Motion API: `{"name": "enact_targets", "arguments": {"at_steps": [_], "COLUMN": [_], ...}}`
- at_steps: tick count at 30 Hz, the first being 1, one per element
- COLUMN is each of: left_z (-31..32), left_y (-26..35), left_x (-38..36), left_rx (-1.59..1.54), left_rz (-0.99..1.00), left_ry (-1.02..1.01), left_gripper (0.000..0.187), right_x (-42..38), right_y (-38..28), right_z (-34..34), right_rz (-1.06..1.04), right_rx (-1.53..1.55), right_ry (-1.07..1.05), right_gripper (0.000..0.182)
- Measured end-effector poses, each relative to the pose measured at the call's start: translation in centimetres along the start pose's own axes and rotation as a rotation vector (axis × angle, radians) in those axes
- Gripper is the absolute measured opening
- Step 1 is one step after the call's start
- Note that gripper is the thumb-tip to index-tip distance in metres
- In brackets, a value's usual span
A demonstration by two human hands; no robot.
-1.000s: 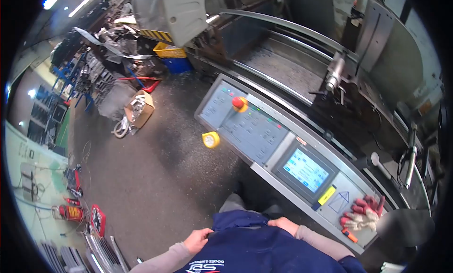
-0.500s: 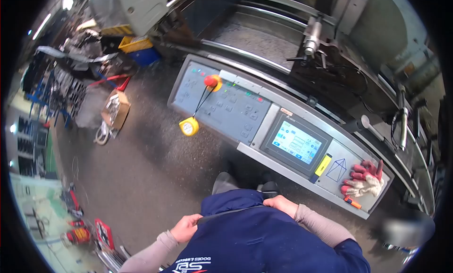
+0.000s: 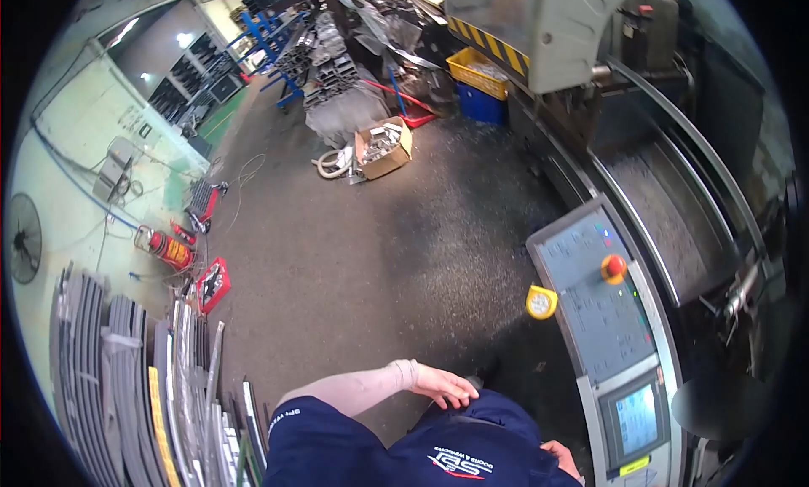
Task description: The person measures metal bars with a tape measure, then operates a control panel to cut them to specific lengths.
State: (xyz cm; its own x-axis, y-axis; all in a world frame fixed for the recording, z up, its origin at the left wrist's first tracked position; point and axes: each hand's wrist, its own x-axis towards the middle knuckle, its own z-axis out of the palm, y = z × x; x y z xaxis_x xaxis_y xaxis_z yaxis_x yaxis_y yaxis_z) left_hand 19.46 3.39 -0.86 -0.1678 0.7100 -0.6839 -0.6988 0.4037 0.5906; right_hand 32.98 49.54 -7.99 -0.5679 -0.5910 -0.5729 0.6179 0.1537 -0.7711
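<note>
My left hand [image 3: 444, 386] is in front of my body, its fingers bent and drawn together at the front edge of my navy shirt [image 3: 371, 449]. A pinch of the cloth appears to be between the fingertips. My right hand [image 3: 563, 460] shows only in part at the shirt's other side, close to the control panel [image 3: 602, 318]; its fingers are mostly hidden. The panel has a red stop button [image 3: 614, 268] and a lit touchscreen [image 3: 636, 420]. A yellow tape measure [image 3: 541, 302] hangs at its edge, and a yellow marker [image 3: 634, 467] lies below the screen.
A machine with a metal tray [image 3: 666, 209] stands on the right. Ahead on the floor is a cardboard box [image 3: 383, 150] of metal pieces, near yellow [image 3: 476, 70] and blue [image 3: 482, 104] bins. Long profiles [image 3: 126, 361], a red tray [image 3: 213, 285] and a fire extinguisher [image 3: 168, 249] are left.
My view has swung left, so the panel now sits at the right edge and the gloves are out of view. My left hand has moved to the middle of the shirt front.
</note>
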Motion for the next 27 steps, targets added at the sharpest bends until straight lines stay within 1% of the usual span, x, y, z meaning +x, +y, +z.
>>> {"name": "enact_targets", "arguments": {"at_steps": [1, 2, 3, 4, 5, 6, 8, 9, 11, 12, 13, 14, 15, 16, 18, 19, 20, 22, 23, 24, 26, 27], "left_z": [-0.2, -0.3, -0.1, 0.3, 0.9, 1.3, 1.7, 1.2, -0.5, -1.2, -2.4, -3.6, -3.7, -3.9, -4.7, -3.8, -2.8, -1.6, -0.8, -0.1, 0.8, 0.9], "left_y": [-1.5, -2.8, -3.8, -4.7, -5.1, -5.4, -4.9, -5.5, -4.3, -3.9, -4.4, -5.2, -6.1, -6.9, -9.3, -8.9, -8.6, -7.9, -7.9, -7.9, -6.8, -6.6], "left_x": [1.5, 3.1, 4.3, 5.2, 5.8, 6.3, 7.3, 8.5, 9.4, 10.0, 10.9, 11.9, 12.8, 13.9, 17.9, 18.6, 19.1, 22.6, 24.1, 25.6, 27.8, 28.5], "left_rx": [0.185, 0.365, 0.52, 0.677, 0.575, 0.574, 0.318, 0.32, 0.315, 0.311, 0.368, 0.414, 0.471, 0.531, 0.726, 0.623, 0.517, 0.213, 0.346, 0.481, 1.043, 1.179], "left_rz": [0.004, 0.009, -0.014, -0.043, 0.048, 0.142, 0.196, 0.232, 0.138, 0.088, 0.037, -0.116, -0.219, -0.313, -0.347, -0.182, -0.025, -0.002, 0.054, 0.111, -0.021, -0.049], "left_ry": [0.197, 0.396, 0.379, 0.359, 0.43, 0.536, 0.869, 1.011, 1.113, 1.162, 1.231, 1.218, 1.124, 1.029, 0.619, 0.547, 0.47, 0.288, 0.179, 0.068, -0.236, -0.232], "left_gripper": [0.055, 0.056, 0.051, 0.045, 0.035, 0.032, 0.032, 0.031, 0.028, 0.027, 0.024, 0.025, 0.027, 0.029, 0.033, 0.035, 0.037, 0.036, 0.035, 0.034, 0.027, 0.026], "right_x": [-1.5, -0.1, 4.3, 5.7, 7.1, 8.3, 9.6, 9.6, 8.8, 7.6, 8.6, 9.8, 10.9, 11.5, 15.0, 14.0, 13.8, 13.2, 13.8, 14.2, 15.5, 16.2], "right_y": [-5.0, -7.0, -14.5, -14.8, -15.0, -14.7, -12.5, -10.3, -3.1, 2.2, 2.4, 2.8, 3.5, 10.3, 23.3, 19.3, 17.8, 16.7, 16.3, 16.5, 16.8, 17.1], "right_z": [3.0, 4.3, 5.0, 4.6, 4.2, 3.7, 2.9, 2.4, 1.1, 0.3, 0.9, 2.0, 2.8, -3.4, -6.4, -4.3, -3.8, -2.9, -4.5, -4.7, -5.0, -5.3], "right_rz": [-0.139, -0.042, -0.045, -0.037, -0.034, -0.03, -0.015, -0.005, 0.012, 0.023, 0.105, 0.194, 0.287, 0.295, 0.35, 0.333, 0.311, 0.258, 0.257, 0.268, 0.286, 0.295], "right_rx": [0.339, 0.304, 0.283, 0.181, 0.085, -0.009, -0.186, -0.273, -0.447, -0.533, -0.685, -0.839, -0.998, -0.994, -0.798, -0.773, -0.559, -0.139, -0.138, -0.176, -0.244, -0.278], "right_ry": [0.165, 0.381, 0.374, 0.413, 0.455, 0.498, 0.59, 0.637, 0.73, 0.774, 0.911, 1.041, 1.162, 1.163, 0.926, 0.812, 0.634, 0.281, 0.286, 0.319, 0.392, 0.432], "right_gripper": [0.047, 0.048, 0.048, 0.046, 0.045, 0.043, 0.04, 0.038, 0.035, 0.034, 0.028, 0.024, 0.024, 0.024, 0.027, 0.03, 0.032, 0.039, 0.039, 0.038, 0.036, 0.035]}}
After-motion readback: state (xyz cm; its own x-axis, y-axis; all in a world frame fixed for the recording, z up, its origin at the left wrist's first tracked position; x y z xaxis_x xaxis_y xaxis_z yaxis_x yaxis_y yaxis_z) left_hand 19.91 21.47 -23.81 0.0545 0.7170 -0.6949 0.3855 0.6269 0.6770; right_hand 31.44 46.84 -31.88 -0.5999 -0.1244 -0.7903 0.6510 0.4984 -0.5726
